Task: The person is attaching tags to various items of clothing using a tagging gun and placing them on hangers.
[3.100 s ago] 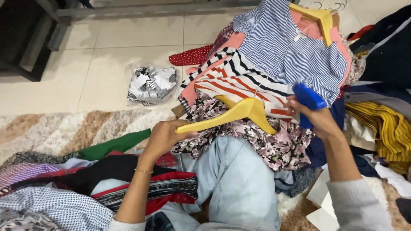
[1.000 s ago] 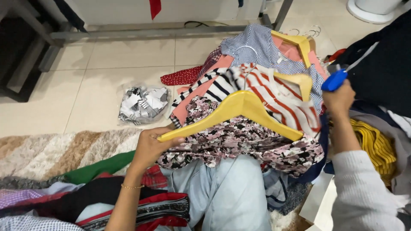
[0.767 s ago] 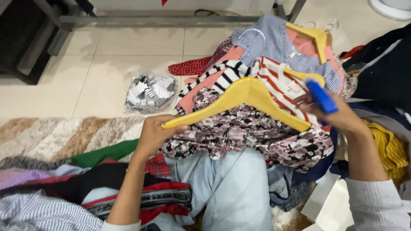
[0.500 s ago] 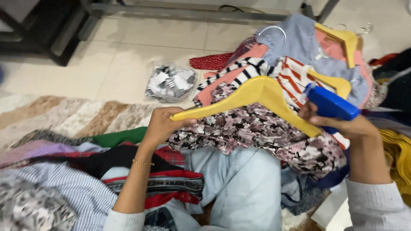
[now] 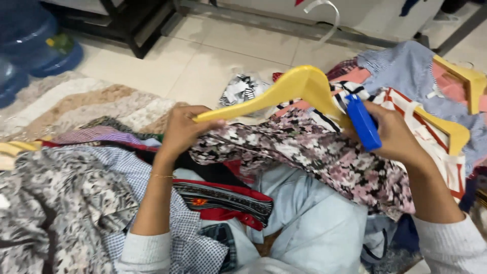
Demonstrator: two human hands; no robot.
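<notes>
My left hand grips the left arm of a yellow plastic hanger and the edge of a floral garment draped below it. My right hand holds the hanger's right side together with a blue plastic clip-like object. The hanger is raised above my lap, its clear hook pointing up. The floral garment hangs over my light blue trousers.
Clothes lie heaped all around: a striped top and a blue shirt on other yellow hangers at right, checked and patterned fabrics at left. A crumpled black-and-white cloth lies on the tiled floor. Blue water jugs stand far left.
Both hands have lifted the yellow hanger and floral garment higher and closer. My right hand with the blue object has come onto the hanger. My view has swung left.
</notes>
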